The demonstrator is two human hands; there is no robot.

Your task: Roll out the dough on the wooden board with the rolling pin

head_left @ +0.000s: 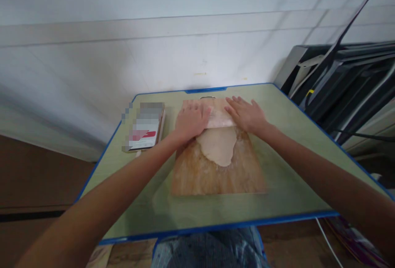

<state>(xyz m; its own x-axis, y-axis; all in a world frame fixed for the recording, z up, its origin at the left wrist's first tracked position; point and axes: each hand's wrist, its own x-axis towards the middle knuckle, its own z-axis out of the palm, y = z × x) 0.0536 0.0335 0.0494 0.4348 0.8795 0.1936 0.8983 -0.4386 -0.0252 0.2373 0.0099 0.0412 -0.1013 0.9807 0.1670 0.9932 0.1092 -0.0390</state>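
Observation:
A sheet of pale dough (218, 146) lies flattened on a wooden cutting board (216, 181), with traces of flour around it. Across the dough's far part lies a light, floured rolling pin (219, 120), its ends covered by my hands. My left hand (193, 120) rests palm down over the pin's left end, fingers stretched forward. At the right end, my right hand (247, 113) presses flat with its fingers spread. Neither hand wraps around the pin.
A phone (146, 128), partly pixelated, lies left of the board on the pale green, blue-edged table (290, 169). A white wall (173, 62) stands behind. Dark folded furniture (354, 82) leans at the right. A white cable (328, 241) hangs below the table.

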